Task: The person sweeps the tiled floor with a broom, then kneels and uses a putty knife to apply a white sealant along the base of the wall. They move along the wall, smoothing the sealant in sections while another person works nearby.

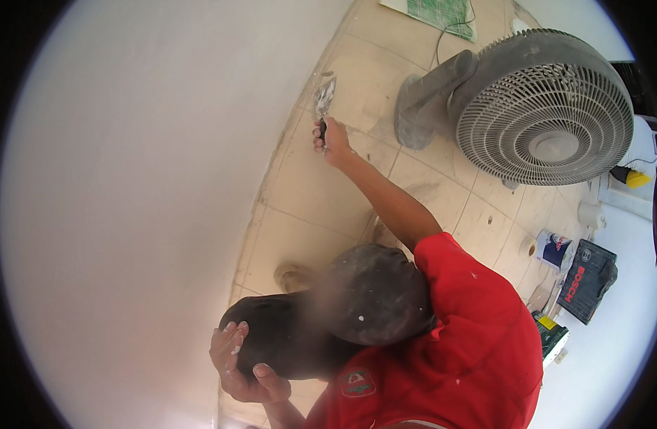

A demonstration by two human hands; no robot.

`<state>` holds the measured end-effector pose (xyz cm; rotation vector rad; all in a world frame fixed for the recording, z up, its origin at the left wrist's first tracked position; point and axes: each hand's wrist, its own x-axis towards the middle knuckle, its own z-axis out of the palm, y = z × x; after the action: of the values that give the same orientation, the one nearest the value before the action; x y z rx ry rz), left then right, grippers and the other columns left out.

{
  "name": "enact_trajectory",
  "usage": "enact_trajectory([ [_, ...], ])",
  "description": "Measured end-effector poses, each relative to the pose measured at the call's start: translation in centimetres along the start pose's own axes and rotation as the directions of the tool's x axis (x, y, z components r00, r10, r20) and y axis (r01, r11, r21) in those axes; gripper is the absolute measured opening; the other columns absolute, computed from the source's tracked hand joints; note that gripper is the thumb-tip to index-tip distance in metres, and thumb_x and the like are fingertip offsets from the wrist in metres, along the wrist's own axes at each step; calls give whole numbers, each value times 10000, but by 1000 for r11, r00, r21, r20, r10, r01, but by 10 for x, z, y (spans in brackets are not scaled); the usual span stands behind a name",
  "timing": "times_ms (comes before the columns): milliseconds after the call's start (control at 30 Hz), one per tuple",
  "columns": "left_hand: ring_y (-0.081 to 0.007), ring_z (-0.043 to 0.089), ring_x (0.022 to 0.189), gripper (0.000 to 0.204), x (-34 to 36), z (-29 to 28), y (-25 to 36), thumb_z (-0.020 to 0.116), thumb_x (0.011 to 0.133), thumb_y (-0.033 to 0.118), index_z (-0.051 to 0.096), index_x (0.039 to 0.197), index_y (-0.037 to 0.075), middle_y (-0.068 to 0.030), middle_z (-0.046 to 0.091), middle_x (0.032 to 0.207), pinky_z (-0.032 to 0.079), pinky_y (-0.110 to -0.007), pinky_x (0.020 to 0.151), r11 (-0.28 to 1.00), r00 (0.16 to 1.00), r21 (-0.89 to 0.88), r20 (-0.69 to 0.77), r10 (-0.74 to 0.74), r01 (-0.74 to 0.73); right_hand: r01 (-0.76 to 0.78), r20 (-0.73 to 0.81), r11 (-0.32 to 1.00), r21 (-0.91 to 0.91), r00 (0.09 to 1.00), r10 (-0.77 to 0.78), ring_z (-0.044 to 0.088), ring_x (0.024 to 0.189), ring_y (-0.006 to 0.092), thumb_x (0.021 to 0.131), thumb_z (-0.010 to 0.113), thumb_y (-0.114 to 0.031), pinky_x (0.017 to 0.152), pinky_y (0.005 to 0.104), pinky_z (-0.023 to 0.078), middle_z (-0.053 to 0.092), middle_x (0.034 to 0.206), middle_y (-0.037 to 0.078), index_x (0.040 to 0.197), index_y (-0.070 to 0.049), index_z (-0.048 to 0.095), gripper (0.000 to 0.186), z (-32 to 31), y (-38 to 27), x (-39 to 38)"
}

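Observation:
My right arm reaches forward over the tiled floor, and my right hand (pixel 332 144) is closed round the dark handle of a putty knife (pixel 325 96). Its metal blade is smeared with white paste and points away from me, near the foot of the white wall (pixel 142 179). My left hand (pixel 246 368) rests on my knee (pixel 282 336) in dark trousers, its thumb apart from the fingers and nothing seen in it. White smears mark the fingers of both hands. My other bent knee (pixel 375 293) bulges up beside it, dusty and specked with white.
A large grey fan (pixel 550 125) stands to the right on a dusty base. Beyond it are a paint bucket (pixel 555 250), a dark tool case (pixel 587 282) and a green bucket (pixel 550 336). A green-and-white sheet (pixel 443 16) and a cable lie at the top.

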<state>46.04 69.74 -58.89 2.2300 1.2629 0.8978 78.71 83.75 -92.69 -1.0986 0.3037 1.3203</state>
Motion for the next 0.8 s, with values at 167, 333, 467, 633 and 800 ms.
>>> enact_trajectory([
  [167, -354, 635, 1064, 382, 3, 2, -1, 486, 957, 254, 566, 1249, 20, -166, 714, 1078, 447, -535, 972, 999, 999, -31, 30, 27, -26, 41, 26, 999, 8, 999, -41, 426, 489, 142, 961, 432, -201, 419, 323, 332, 474, 667, 38, 919, -55, 484, 160, 6, -16, 14],
  [333, -354, 634, 1068, 416, 3, -1, -5, 496, 953, 253, 557, 1294, 21, -164, 713, 1085, 445, -532, 971, 998, 999, -40, 25, 41, -40, -3, 11, 999, -50, 1000, 4, 483, 544, 162, 953, 475, -132, 453, 333, 383, 562, 749, 92, 914, 5, 513, 147, 8, -47, 22],
  [467, -354, 632, 1061, 425, 1, -6, -2, 515, 947, 281, 583, 1273, 17, -161, 717, 1081, 454, -524, 955, 999, 1000, -39, 12, 10, -9, 29, -98, 928, -372, 993, -70, 563, 575, 189, 914, 521, -47, 456, 362, 435, 657, 807, 148, 871, 56, 579, 125, 19, -90, 22],
  [633, -353, 629, 1046, 439, 0, -7, 2, 545, 933, 335, 616, 1224, 14, -153, 729, 1029, 463, -509, 940, 1000, 1000, -25, 8, -18, 18, 186, 140, 120, -975, 937, -320, 705, 719, 316, 821, 578, -184, 663, 426, 565, 715, 893, 235, 845, 63, 693, 273, 22, -149, 43],
  [800, -350, 629, 1032, 433, 2, -8, 2, 554, 924, 341, 619, 1197, 11, -151, 729, 1014, 470, -510, 920, 1000, 1000, -14, 11, -23, 23, 205, 515, -570, -796, 724, -458, 699, 801, 356, 815, 563, -187, 695, 428, 564, 714, 860, 214, 801, 24, 710, 257, 28, -200, 96],
])
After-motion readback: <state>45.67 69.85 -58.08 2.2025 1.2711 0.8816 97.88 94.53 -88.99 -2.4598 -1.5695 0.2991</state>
